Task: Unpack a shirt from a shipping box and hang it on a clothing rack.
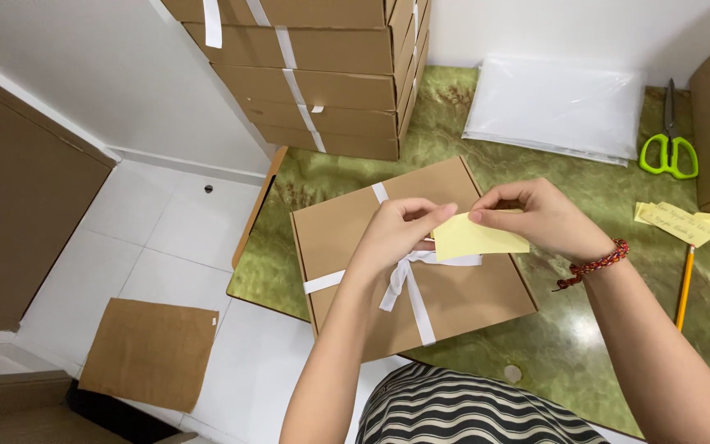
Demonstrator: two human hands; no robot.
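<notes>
Both hands, left hand [392,234] and right hand [536,218], pinch a yellow note [474,240] above a ribboned cardboard box [470,296] on the green desk [569,329].

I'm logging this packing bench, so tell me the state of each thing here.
Flat box: closed, white ribbon tied.
Yellow note: held by both hands above the box.
Left hand: pinching the note.
Right hand: pinching the note.
Scissors: closed, lying flat.
Stacked boxes: closed, ribboned.
</notes>
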